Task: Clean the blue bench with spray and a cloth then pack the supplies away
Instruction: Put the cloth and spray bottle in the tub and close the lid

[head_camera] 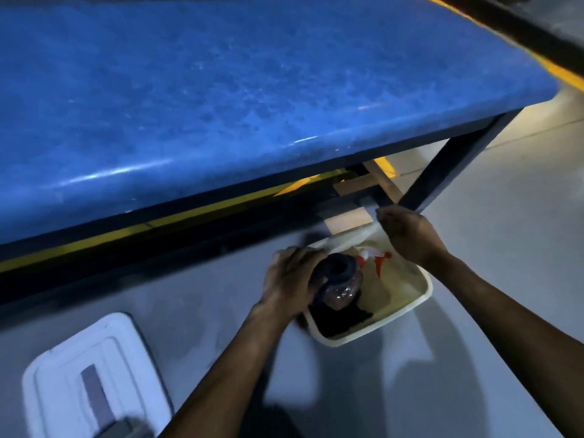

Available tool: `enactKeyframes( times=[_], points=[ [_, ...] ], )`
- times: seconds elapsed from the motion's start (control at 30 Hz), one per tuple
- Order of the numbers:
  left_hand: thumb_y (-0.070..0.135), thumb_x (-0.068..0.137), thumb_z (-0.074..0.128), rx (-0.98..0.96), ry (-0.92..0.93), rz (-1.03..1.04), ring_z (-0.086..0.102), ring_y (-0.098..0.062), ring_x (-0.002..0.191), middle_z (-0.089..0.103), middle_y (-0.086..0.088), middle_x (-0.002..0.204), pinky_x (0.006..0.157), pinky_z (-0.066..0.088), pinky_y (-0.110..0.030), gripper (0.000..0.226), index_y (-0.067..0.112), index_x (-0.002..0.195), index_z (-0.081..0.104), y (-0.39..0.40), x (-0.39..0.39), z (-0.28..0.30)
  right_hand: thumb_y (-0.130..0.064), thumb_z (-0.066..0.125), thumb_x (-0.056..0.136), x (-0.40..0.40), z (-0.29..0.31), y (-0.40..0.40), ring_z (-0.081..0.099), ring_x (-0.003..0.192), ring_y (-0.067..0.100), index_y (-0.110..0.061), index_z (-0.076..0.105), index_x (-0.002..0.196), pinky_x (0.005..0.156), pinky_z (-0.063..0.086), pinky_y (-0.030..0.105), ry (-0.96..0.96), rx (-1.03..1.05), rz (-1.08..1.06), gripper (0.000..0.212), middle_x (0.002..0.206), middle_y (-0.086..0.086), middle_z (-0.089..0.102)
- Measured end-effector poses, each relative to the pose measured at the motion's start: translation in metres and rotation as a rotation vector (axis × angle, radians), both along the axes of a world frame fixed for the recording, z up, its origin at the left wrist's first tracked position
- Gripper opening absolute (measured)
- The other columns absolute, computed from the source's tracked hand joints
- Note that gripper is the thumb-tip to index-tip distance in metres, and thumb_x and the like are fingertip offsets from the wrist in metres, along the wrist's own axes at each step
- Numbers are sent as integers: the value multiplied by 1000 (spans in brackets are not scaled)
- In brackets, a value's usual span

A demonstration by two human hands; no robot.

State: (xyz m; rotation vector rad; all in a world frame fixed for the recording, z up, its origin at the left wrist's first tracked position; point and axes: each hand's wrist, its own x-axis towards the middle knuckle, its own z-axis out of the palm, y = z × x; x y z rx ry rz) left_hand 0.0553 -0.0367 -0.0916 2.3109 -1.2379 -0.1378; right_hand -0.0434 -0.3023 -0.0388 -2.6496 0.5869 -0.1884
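Note:
The blue bench (252,99) fills the upper part of the view, its top streaked and glossy. Below its front edge a white bin (407,308) stands on the floor. My left hand (290,276) holds a dark rolled cloth (335,270) over the bin, above a clear bottle (339,295). A red and white spray trigger (377,259) shows inside the bin. My right hand (410,232) is closed at the bin's far rim; whether it grips the rim or something thin and white is unclear. Something dark lies in the bin's bottom.
A white lid (85,377) with a grey handle lies on the grey floor at lower left. The bench's dark metal leg (442,165) stands just beyond my right hand. Yellow floor markings run under and behind the bench.

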Motion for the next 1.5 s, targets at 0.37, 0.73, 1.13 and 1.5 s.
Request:
enactKeyframes(
  times=[0.37, 0.73, 1.13, 1.5],
  points=[
    [35, 89, 53, -353, 334, 1341, 59, -40, 123, 67, -16, 131, 108, 46, -53, 53, 10, 135, 62, 290, -9, -67, -37, 46, 100, 130, 24, 213, 67, 92, 20, -25, 69, 103, 77, 53, 35, -167, -260, 837, 27, 99, -3, 70],
    [58, 69, 58, -958, 646, 2293, 62, -39, 126, 66, -21, 134, 112, 46, -46, 88, 1, 135, 56, 363, -92, -132, -40, 53, 100, 245, -104, 454, 43, 138, 25, -19, 37, 152, 109, 33, 32, 398, -11, 1043, 58, 151, 7, 43],
    [44, 76, 59, -1218, 1002, 2299, 62, -39, 113, 62, -20, 124, 98, 56, -45, 49, 11, 112, 66, 337, -86, -98, -49, 45, 101, 229, -163, 494, 32, 136, 36, -8, 42, 141, 109, 35, 47, 477, -60, 821, 57, 144, 16, 36],
    [-9, 96, 51, -1412, 872, 1806, 66, -15, 59, 65, -5, 84, 51, 56, -23, 36, 15, 117, 67, 330, -45, -44, -54, 27, 88, 196, -74, 345, 62, 100, 42, -3, 61, 110, 86, 47, 42, 175, -140, 601, 65, 107, 23, 65]
  ],
)
